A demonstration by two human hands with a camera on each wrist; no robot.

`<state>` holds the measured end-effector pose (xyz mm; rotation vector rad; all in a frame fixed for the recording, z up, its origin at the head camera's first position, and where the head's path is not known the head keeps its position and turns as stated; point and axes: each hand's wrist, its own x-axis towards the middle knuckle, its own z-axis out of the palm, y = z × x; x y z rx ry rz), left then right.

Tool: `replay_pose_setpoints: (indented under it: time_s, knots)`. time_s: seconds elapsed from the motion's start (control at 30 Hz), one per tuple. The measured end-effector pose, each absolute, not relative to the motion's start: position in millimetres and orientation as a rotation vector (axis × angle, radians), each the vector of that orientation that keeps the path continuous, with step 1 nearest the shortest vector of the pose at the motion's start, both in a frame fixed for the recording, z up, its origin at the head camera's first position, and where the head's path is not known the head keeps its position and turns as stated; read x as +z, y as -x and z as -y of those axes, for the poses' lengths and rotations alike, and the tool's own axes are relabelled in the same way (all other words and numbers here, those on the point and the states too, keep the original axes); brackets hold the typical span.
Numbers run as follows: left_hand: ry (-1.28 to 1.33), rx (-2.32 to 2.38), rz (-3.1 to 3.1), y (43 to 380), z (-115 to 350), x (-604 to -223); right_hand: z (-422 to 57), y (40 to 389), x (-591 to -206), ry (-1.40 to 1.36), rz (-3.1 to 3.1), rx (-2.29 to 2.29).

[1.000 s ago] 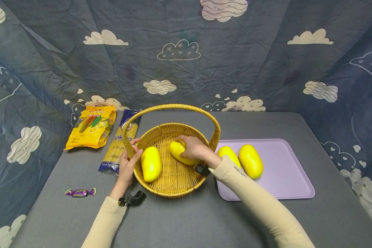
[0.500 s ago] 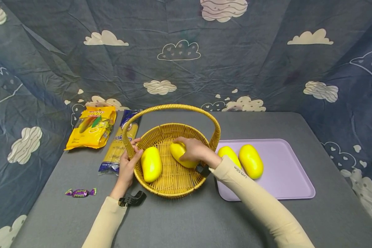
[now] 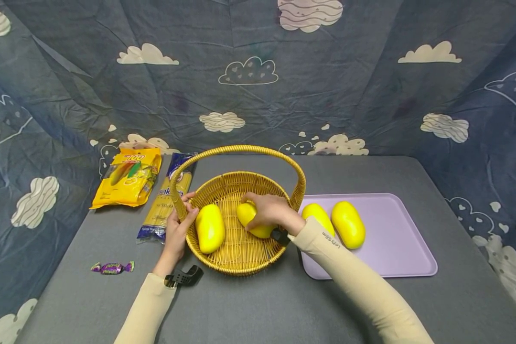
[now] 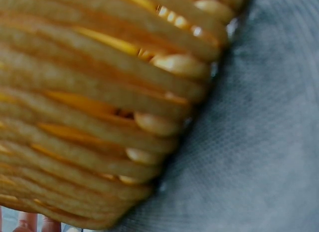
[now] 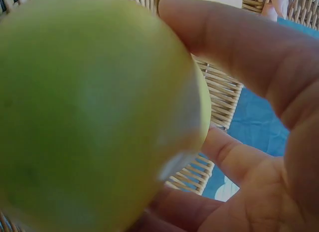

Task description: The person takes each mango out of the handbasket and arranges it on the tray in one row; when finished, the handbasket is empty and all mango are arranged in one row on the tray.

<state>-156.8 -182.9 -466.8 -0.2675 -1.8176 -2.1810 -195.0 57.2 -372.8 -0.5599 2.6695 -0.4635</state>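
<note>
A round wicker basket (image 3: 234,251) with a tall arched handle stands mid-table. My left hand (image 3: 178,230) grips its left side, thumb at the rim and fingers outside; the left wrist view is filled by the basket's woven wall (image 4: 89,102). Inside the basket, my right hand (image 3: 273,211) holds a yellow mango (image 3: 245,215) from above, fingers and thumb around it. Up close in the right wrist view, that mango (image 5: 99,107) has a greenish face. A second mango (image 3: 210,229) lies in the basket's left half, beside my left thumb.
To the right, a lilac tray (image 3: 400,234) bears two more mangoes (image 3: 348,224), one partly behind my right sleeve. At the back left lie a yellow candy bag (image 3: 129,179) and a spaghetti pack (image 3: 161,210). A purple wrapped candy (image 3: 112,268) is at the front left.
My right hand and the mango it holds have shifted slightly toward me within the basket. My left hand, the basket and the other mangoes stay where they were.
</note>
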Motion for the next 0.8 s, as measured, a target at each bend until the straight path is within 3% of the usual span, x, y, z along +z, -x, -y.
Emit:
replay_pose_setpoints:
  time_s: [0.8]
  knots:
    - [0.239, -2.189, 1.821, 155.2, 181.2, -464.4, -62.9, 186.2, -366.9, 0.667, -2.595, -0.679]
